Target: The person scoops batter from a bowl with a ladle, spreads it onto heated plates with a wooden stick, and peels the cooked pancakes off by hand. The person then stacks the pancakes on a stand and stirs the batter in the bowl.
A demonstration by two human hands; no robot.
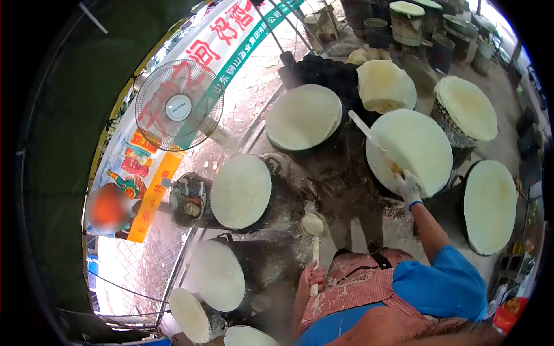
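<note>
My left hand point(314, 275) is closed around the pale handle of a ladle point(313, 225), whose round bowl of whitish batter points away from my body. Over the large round pan point(430, 144) with a pale yellow sheet on it, my gloved right hand point(408, 187) reaches to the near side. Its fingers are closed on a small brown piece point(395, 168) touching the sheet; its exact shape is unclear. A long white stick point(366, 130) crosses the pan's upper left edge, pointing toward that brown piece. Whether the two are joined cannot be made out.
More round pans on dark drums surround me: one ahead point(304, 117), one at left point(240, 191), one lower left point(216, 275), one at right point(490, 207). Folded pale sheets point(385, 86) lie beyond the middle pan. A standing fan point(179, 107) and a banner point(231, 34) are at upper left.
</note>
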